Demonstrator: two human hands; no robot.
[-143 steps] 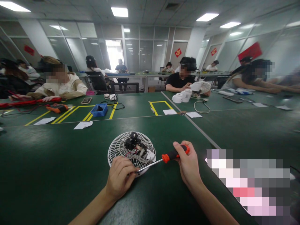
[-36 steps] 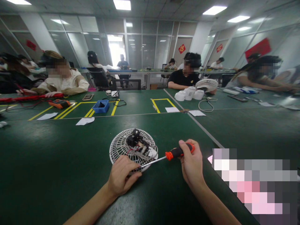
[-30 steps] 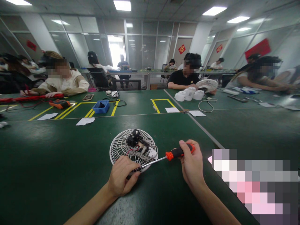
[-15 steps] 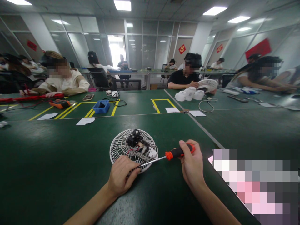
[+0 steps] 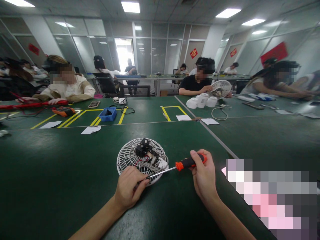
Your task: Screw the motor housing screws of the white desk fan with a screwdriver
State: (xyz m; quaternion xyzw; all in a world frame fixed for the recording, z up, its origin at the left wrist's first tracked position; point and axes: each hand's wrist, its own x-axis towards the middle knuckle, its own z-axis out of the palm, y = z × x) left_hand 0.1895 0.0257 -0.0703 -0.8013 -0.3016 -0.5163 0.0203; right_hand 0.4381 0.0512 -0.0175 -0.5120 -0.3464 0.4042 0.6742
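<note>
My right hand (image 5: 203,173) is closed around the red and black handle of a screwdriver (image 5: 186,163), its shaft slanting down to the left. The shaft's tip reaches the fingertips of my left hand (image 5: 132,186), which pinch a small dark piece too hidden to name. Just beyond them, a round white fan grille (image 5: 126,155) lies on the green table (image 5: 82,173). On the grille rest a black motor assembly (image 5: 142,148), coiled grey cable and a small white part (image 5: 163,163). My left hand covers the grille's near edge.
A pixelated flat object (image 5: 272,200) lies at right. Farther back are a blue bin (image 5: 108,114), paper slips (image 5: 90,130), an orange meter (image 5: 63,111), white cup-like parts (image 5: 201,100) and a looped cable (image 5: 220,111). Several people sit around; one person (image 5: 197,80) opposite holds another grille (image 5: 221,88).
My hands, the screwdriver and the grille stay almost where they were. Across the table, the person opposite has tilted their grille more upright.
</note>
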